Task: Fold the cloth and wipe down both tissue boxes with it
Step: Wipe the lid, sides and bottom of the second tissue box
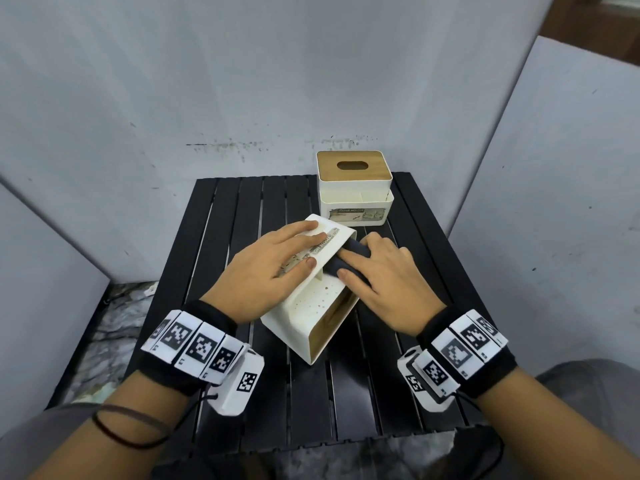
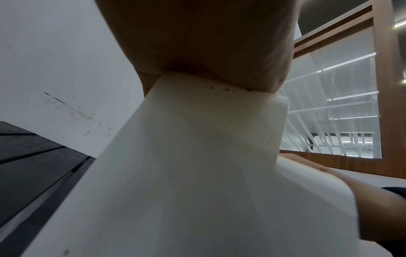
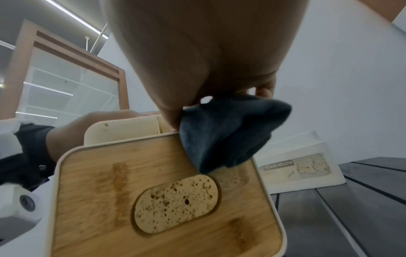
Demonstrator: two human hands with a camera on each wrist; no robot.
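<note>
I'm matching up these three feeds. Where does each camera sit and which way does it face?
Head: above, facing down at the black table; both hands and wristbands show.
Left wrist: under the left hand, facing the tipped tissue box.
Right wrist: under the right hand, facing the cloth and wooden lid.
All three share the tipped tissue box.

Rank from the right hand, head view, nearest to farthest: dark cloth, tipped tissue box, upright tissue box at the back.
1. dark cloth: gripped by the right hand.
2. tipped tissue box: just left of that hand, under the left hand.
3. upright tissue box: at the table's far edge, beyond both.
</note>
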